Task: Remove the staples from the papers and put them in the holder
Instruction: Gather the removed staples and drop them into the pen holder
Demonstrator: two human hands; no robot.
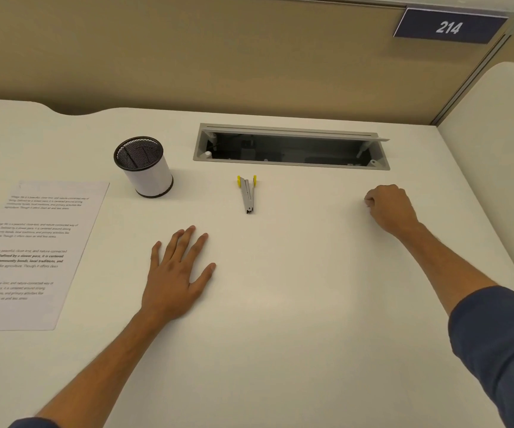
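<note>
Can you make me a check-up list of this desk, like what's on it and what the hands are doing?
Surface: white desk.
Job's things: printed papers lie flat at left; mesh holder stands upright; staple remover lies in the middle, untouched.
Clutter: nothing seen.
Hands: left hand rests flat on the desk, fingers spread; right hand has curled fingers, perhaps pinching something tiny, too small to tell.
Cables: open cable tray in the desk; contents unclear.
Surroundings: beige partition, sign reading 214.
</note>
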